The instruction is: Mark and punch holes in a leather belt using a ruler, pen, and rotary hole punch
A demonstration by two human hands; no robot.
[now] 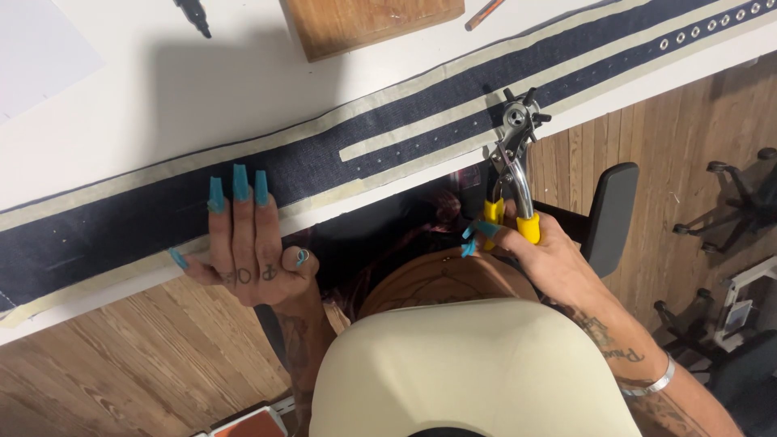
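- We see one long dark denim strip (324,162) edged with cream tape, lying across the white table (162,89) and running under both hands.
- One rotary hole punch (511,166) with yellow handles bites the strip's near edge, just ahead of the right hand.
- Our right hand (538,255) is closed around the two yellow handles, squeezing them together.
- Our left hand (247,243) lies flat, fingers stretched and close together, the fingertips pressing the strip, the palm hanging off the table edge.
- Beyond the right hand, a row of metal eyelets (712,26) runs along the strip.
- Farther past the hands we count one wooden block (368,23), one black tool (193,14) and one orange pencil (484,14).
- No containers show.
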